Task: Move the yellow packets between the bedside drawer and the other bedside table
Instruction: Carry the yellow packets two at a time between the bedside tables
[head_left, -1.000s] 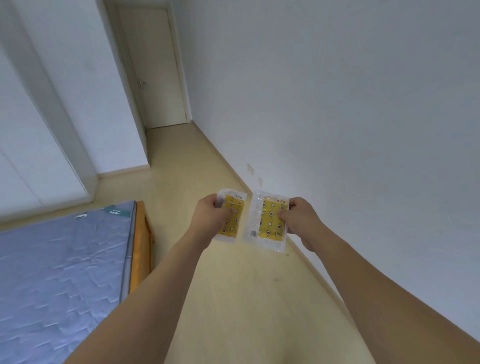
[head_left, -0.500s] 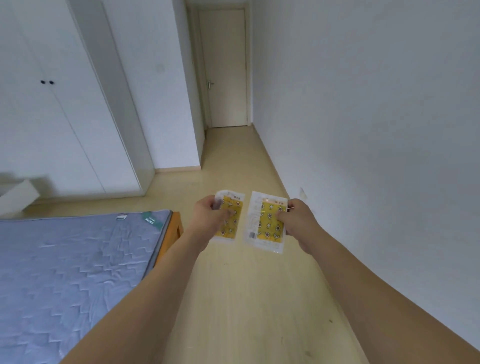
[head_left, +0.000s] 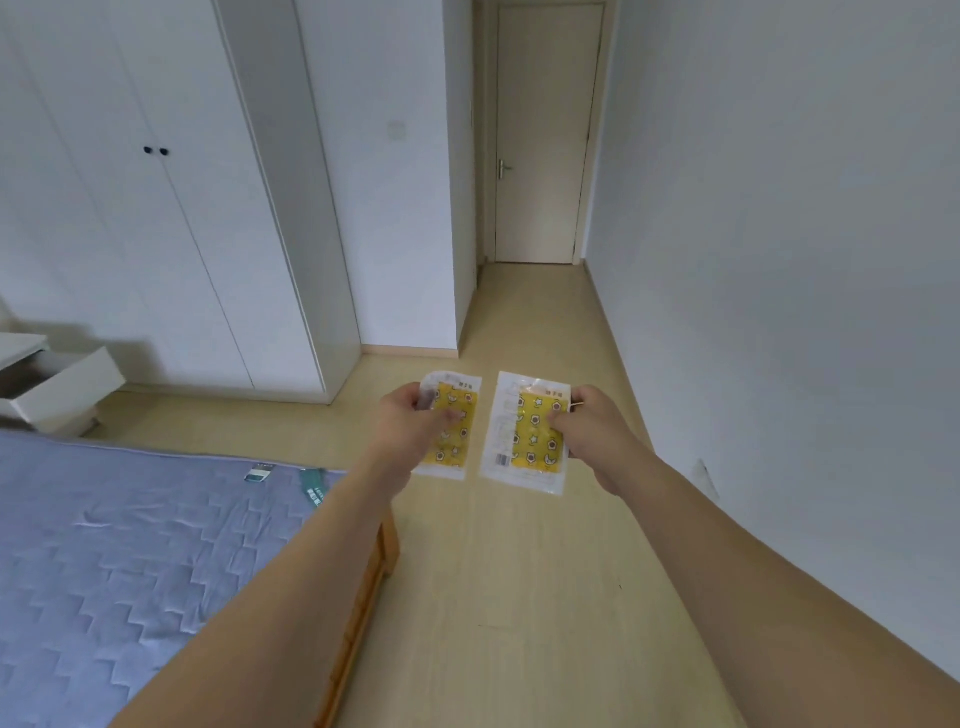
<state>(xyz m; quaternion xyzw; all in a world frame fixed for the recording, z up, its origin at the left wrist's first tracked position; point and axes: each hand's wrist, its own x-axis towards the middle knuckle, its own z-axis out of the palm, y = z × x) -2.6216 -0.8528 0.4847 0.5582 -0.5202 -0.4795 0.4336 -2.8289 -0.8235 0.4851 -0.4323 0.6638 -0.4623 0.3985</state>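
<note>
Left hand (head_left: 410, 423) pinches one yellow packet (head_left: 451, 426); right hand (head_left: 584, 431) pinches the other packet (head_left: 524, 434), both carried over the floor (head_left: 519, 597). Judged light, floppy, slick film; side-edge grips suit.

Two packets (head_left: 453, 423) (head_left: 524, 434): yellow panels printed with small dark-outlined shapes, clear-white borders. Mattress (head_left: 104, 545): grey-blue, zigzag quilting. Bed frame (head_left: 363, 597): orange-brown wood. Floor (head_left: 519, 597): pale yellow. Wardrobe (head_left: 156, 234), walls (head_left: 779, 208): white. Door (head_left: 545, 135): cream.

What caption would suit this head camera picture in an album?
Left hand and right hand each hold a yellow packet above the floor beside the bed.
</note>
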